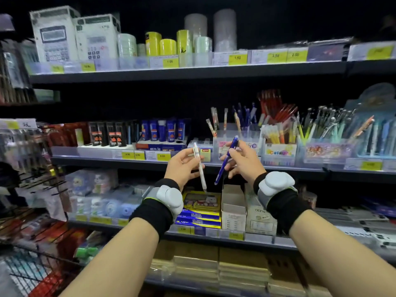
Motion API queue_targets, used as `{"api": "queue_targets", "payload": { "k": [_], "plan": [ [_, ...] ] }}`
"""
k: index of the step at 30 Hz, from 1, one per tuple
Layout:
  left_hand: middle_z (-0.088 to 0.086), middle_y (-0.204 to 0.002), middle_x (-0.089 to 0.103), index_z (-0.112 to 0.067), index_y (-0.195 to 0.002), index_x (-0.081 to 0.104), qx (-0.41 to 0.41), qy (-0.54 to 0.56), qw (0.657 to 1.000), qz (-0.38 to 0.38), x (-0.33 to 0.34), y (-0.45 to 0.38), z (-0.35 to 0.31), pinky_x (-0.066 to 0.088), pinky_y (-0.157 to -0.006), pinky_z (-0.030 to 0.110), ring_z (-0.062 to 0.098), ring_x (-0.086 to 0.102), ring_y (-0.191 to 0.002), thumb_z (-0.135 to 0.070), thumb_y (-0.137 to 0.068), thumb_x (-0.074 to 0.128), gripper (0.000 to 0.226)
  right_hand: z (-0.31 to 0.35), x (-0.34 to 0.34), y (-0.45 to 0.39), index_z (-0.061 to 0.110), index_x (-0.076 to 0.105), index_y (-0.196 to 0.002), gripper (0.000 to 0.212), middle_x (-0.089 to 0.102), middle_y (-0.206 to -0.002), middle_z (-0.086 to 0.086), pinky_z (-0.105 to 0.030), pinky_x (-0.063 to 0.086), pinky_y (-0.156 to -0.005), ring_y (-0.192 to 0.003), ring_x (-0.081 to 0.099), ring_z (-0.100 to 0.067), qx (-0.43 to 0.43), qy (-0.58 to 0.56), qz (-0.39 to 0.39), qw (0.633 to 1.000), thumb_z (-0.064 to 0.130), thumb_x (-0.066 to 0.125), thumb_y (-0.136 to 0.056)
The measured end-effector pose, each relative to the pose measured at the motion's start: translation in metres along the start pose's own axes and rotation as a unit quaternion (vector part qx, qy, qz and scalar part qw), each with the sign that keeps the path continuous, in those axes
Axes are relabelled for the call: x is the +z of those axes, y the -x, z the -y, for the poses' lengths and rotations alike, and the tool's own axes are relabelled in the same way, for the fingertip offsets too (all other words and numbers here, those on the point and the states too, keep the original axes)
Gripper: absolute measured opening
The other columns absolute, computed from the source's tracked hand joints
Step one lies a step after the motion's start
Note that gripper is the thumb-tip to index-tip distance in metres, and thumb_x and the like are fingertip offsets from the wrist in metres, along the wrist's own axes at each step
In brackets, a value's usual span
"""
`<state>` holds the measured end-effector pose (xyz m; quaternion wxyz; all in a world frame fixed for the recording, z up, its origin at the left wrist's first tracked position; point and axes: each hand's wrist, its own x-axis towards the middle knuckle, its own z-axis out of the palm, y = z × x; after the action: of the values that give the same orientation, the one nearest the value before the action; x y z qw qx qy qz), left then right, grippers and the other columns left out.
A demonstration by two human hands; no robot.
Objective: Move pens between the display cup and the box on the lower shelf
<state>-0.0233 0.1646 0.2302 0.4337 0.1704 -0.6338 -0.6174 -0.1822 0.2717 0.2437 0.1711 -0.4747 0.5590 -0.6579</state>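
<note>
Left hand (182,162) holds a white pen (200,168), right hand (242,162) a blue pen (227,160) — both tips slant down toward the open box (233,207) below, nearer the right hand

The open white box (233,202) on the lower shelf has free room above it. The clear display cup (235,146) has gaps between its few pens. The shelf edge (289,168) above the box may block a hand.

Stationery shelves sitting stocked

Calculator boxes (54,35) are standing at the top shelf's (192,71) left end beside yellow tape rolls (162,45); blue glue bottles (162,129) are lining the middle shelf.
</note>
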Motion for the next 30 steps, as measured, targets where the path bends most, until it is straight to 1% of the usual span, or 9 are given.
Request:
{"api": "queue_targets", "payload": {
  "k": [4, 8, 12, 17, 19, 22, 24, 26, 30],
  "plan": [
    [0.007, -0.095, 0.071, -0.016, -0.116, 0.063, 0.037, -0.03, 0.999, 0.01, 0.013, -0.015, -0.014, 0.061, -0.077, 0.037, 0.023, 0.069, -0.088, -0.005, -0.093, 0.062, 0.025, 0.011, -0.018, -0.009, 0.012, 0.051, -0.115, 0.015, 0.068, -0.092, -0.017, -0.03, 0.049, -0.041, -0.061, 0.057, -0.022, -0.025, 0.042, -0.027, 0.998, 0.01, 0.042, -0.103],
    [0.008, -0.093, 0.07, -0.017, -0.114, 0.066, 0.053, -0.031, 0.998, 0.013, 0.025, -0.029, -0.025, 0.06, -0.083, 0.044, 0.025, 0.071, -0.086, -0.005, -0.092, 0.064, 0.025, 0.016, -0.031, -0.019, 0.008, 0.049, -0.113, 0.013, 0.071, -0.088, -0.013, -0.03, 0.049, -0.042, -0.06, 0.059, -0.019, -0.044, 0.065, -0.065, 0.995, 0.011, 0.046, -0.101],
    [0.008, -0.1, 0.073, -0.024, -0.107, 0.067, 0.059, -0.04, 0.997, 0.015, 0.033, -0.038, -0.03, 0.061, -0.081, 0.041, 0.028, 0.072, -0.095, -0.006, -0.092, 0.064, 0.024, 0.02, -0.04, -0.028, 0.008, 0.051, -0.112, 0.012, 0.072, -0.084, -0.012, -0.032, 0.052, -0.044, -0.061, 0.06, -0.022, -0.057, 0.058, -0.079, 0.993, 0.012, 0.049, -0.101],
    [0.01, -0.102, 0.076, -0.009, -0.118, 0.067, 0.072, -0.045, 0.996, -0.005, 0.04, -0.055, -0.032, 0.062, -0.079, 0.04, 0.03, 0.073, -0.096, -0.005, -0.092, 0.064, 0.027, 0.025, -0.042, -0.041, 0.01, 0.054, -0.111, 0.011, 0.071, -0.084, -0.012, -0.04, 0.059, -0.054, -0.063, 0.066, -0.027, -0.088, 0.041, -0.105, 0.99, 0.011, 0.051, -0.101],
    [0.008, -0.098, 0.076, -0.008, -0.117, 0.067, 0.087, -0.031, 0.996, -0.015, 0.043, -0.06, -0.034, 0.062, -0.074, 0.033, 0.025, 0.073, -0.091, -0.006, -0.092, 0.064, 0.025, 0.027, -0.041, -0.046, 0.018, 0.058, -0.105, 0.01, 0.07, -0.085, -0.013, -0.045, 0.061, -0.061, -0.071, 0.069, -0.037, -0.112, 0.044, -0.115, 0.986, 0.011, 0.052, -0.1],
    [0.003, -0.099, 0.076, -0.011, -0.115, 0.066, 0.115, -0.019, 0.993, -0.025, 0.046, -0.068, -0.039, 0.061, -0.074, 0.029, 0.016, 0.073, -0.088, -0.008, -0.092, 0.065, 0.024, 0.032, -0.039, -0.055, 0.028, 0.059, -0.096, 0.019, 0.069, -0.087, -0.02, -0.044, 0.062, -0.064, -0.08, 0.071, -0.038, -0.143, 0.048, -0.136, 0.979, 0.01, 0.053, -0.099],
    [0.0, -0.1, 0.075, -0.014, -0.113, 0.066, 0.136, -0.014, 0.99, -0.035, 0.048, -0.073, -0.042, 0.06, -0.073, 0.027, 0.012, 0.073, -0.089, -0.007, -0.092, 0.064, 0.022, 0.037, -0.037, -0.058, 0.017, 0.06, -0.102, 0.011, 0.07, -0.09, -0.021, -0.041, 0.062, -0.066, -0.077, 0.072, -0.032, -0.152, 0.03, -0.157, 0.975, 0.008, 0.053, -0.099],
    [0.0, -0.099, 0.075, -0.014, -0.11, 0.067, 0.157, 0.004, 0.986, -0.048, 0.05, -0.079, -0.047, 0.06, -0.073, 0.027, 0.01, 0.073, -0.089, -0.005, -0.092, 0.063, 0.02, 0.042, -0.037, -0.062, 0.006, 0.058, -0.107, 0.01, 0.071, -0.086, -0.014, -0.042, 0.062, -0.069, -0.074, 0.07, -0.027, -0.158, -0.003, -0.188, 0.969, 0.006, 0.052, -0.099],
    [0.008, -0.106, 0.075, -0.012, -0.109, 0.068, 0.192, -0.006, 0.979, -0.072, 0.054, -0.094, -0.052, 0.061, -0.079, 0.034, 0.019, 0.072, -0.099, -0.005, -0.09, 0.065, 0.02, 0.044, -0.036, -0.067, 0.006, 0.058, -0.106, 0.01, 0.069, -0.083, -0.008, -0.044, 0.061, -0.074, -0.076, 0.068, -0.023, -0.171, -0.013, -0.207, 0.963, 0.004, 0.052, -0.099]
  ]
}}
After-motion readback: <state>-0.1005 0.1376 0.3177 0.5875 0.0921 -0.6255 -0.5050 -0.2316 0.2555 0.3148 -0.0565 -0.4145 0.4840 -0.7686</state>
